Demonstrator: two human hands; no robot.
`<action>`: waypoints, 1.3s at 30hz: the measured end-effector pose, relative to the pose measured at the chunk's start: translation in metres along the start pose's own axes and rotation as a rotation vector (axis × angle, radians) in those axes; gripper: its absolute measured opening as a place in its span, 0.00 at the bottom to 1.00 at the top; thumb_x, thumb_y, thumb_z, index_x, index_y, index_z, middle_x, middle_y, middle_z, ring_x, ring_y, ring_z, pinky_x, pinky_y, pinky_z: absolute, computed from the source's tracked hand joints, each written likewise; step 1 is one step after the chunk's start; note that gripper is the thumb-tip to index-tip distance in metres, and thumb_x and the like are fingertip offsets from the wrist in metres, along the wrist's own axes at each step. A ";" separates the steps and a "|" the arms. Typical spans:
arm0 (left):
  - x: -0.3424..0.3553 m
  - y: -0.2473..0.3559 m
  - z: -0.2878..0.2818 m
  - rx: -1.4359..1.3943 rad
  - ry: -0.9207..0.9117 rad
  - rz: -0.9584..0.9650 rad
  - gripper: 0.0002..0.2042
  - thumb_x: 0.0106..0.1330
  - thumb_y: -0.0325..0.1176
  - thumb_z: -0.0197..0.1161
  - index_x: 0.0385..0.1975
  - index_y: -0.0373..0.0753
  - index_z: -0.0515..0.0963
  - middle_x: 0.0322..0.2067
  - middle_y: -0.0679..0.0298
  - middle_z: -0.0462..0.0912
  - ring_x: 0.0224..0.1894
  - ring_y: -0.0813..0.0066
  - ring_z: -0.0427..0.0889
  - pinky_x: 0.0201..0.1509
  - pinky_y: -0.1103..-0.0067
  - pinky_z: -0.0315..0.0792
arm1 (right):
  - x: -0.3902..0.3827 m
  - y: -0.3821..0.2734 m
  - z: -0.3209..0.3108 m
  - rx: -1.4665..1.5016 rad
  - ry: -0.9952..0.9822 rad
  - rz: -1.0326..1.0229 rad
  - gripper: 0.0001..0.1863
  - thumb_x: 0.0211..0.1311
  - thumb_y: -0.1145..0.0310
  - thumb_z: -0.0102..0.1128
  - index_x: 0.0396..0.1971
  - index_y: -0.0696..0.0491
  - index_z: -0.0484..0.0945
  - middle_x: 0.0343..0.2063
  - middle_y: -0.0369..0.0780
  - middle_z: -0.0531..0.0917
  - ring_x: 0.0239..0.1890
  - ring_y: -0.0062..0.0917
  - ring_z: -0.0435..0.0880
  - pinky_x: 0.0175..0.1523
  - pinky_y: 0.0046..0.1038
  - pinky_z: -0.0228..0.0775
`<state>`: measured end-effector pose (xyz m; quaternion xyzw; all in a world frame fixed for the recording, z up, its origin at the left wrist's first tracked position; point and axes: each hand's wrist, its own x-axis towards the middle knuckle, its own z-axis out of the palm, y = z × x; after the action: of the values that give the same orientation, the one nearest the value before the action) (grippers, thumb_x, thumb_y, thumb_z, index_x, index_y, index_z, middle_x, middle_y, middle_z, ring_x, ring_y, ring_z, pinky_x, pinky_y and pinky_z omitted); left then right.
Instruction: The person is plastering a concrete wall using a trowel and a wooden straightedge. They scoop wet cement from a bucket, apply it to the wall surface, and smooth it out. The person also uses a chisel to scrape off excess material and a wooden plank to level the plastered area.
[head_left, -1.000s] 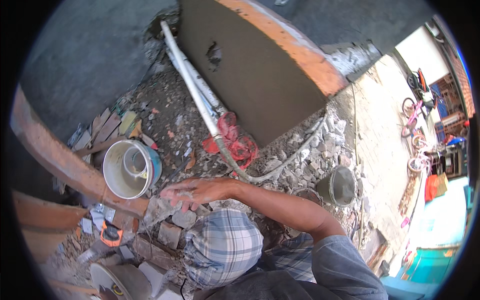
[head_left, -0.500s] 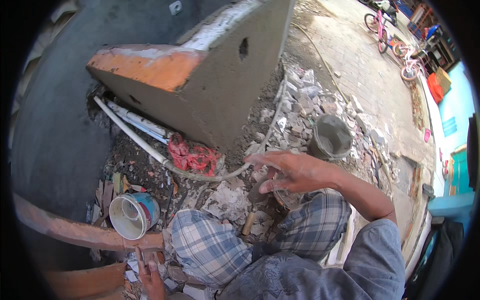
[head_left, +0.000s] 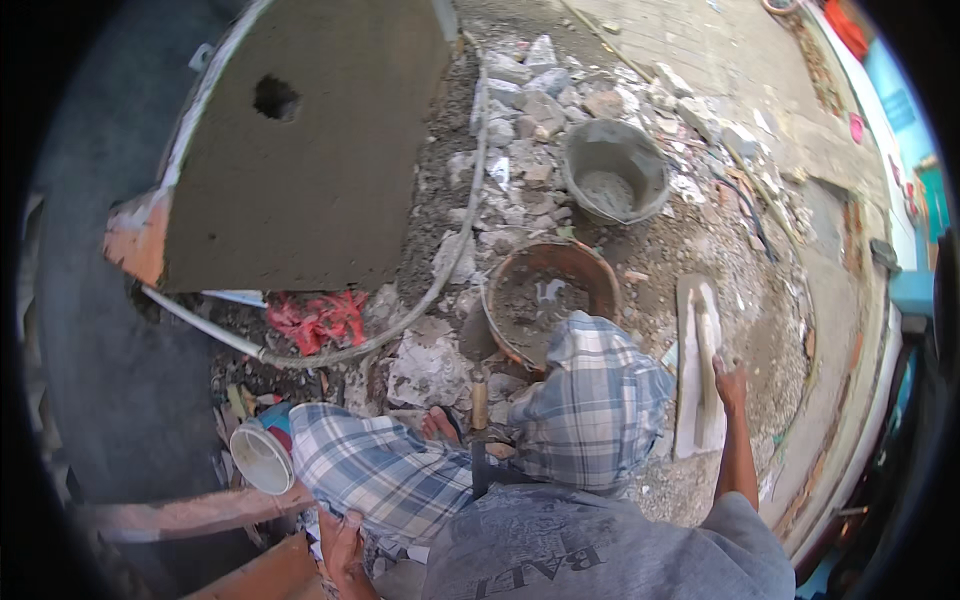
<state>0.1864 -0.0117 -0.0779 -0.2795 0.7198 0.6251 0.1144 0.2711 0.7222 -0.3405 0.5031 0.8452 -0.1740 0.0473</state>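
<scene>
My right hand reaches out on the right, fingers extended and apart, at the right edge of a long white float with a wooden bar along it. Whether the fingertips touch the float is hard to make out. Low on the left, my left hand is beside my left thigh, fingers apart and empty. In front of my knees stands an orange-brown bucket with grey mortar inside. A trowel with a wooden handle leans against its left side.
A grey bucket stands on broken rubble beyond. The mortar-coated slab fills the upper left. A pale hose curves past a red plastic bag. By my left knee, a white pail lies tipped near a brick-coloured edge.
My view has swung to the right. My right hand has moved from above the orange-brown bucket to the float at the right. My left hand stays low beside my left leg.
</scene>
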 end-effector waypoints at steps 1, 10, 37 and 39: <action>0.002 0.032 0.012 0.079 0.033 0.092 0.58 0.53 0.54 0.75 0.76 0.34 0.45 0.71 0.51 0.56 0.71 0.55 0.59 0.75 0.65 0.52 | -0.018 0.023 0.024 -0.075 -0.029 0.080 0.41 0.61 0.38 0.63 0.58 0.62 0.73 0.51 0.59 0.81 0.53 0.51 0.82 0.57 0.47 0.72; 0.041 0.124 0.000 0.204 0.213 0.357 0.44 0.71 0.60 0.57 0.77 0.40 0.48 0.77 0.53 0.49 0.77 0.50 0.53 0.76 0.57 0.54 | -0.048 0.007 0.022 -0.112 0.145 0.022 0.38 0.73 0.37 0.43 0.62 0.58 0.70 0.51 0.56 0.81 0.53 0.54 0.79 0.59 0.51 0.66; 0.011 0.079 0.058 0.634 0.700 0.771 0.38 0.71 0.60 0.56 0.66 0.28 0.65 0.69 0.39 0.64 0.73 0.37 0.60 0.76 0.47 0.45 | -0.244 -0.649 0.010 0.832 -0.127 -1.982 0.28 0.49 0.64 0.80 0.45 0.60 0.74 0.28 0.46 0.85 0.26 0.36 0.88 0.29 0.35 0.79; 0.010 0.083 0.060 0.665 0.711 0.744 0.38 0.72 0.60 0.54 0.65 0.28 0.66 0.68 0.38 0.65 0.72 0.38 0.62 0.76 0.47 0.45 | -0.252 -0.656 0.020 0.816 -0.082 -2.141 0.31 0.44 0.63 0.82 0.45 0.59 0.73 0.28 0.45 0.84 0.27 0.38 0.87 0.31 0.35 0.79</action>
<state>0.1218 0.0483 -0.0249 -0.1502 0.9197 0.2337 -0.2774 -0.1761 0.2215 -0.1334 -0.5023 0.7183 -0.4023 -0.2642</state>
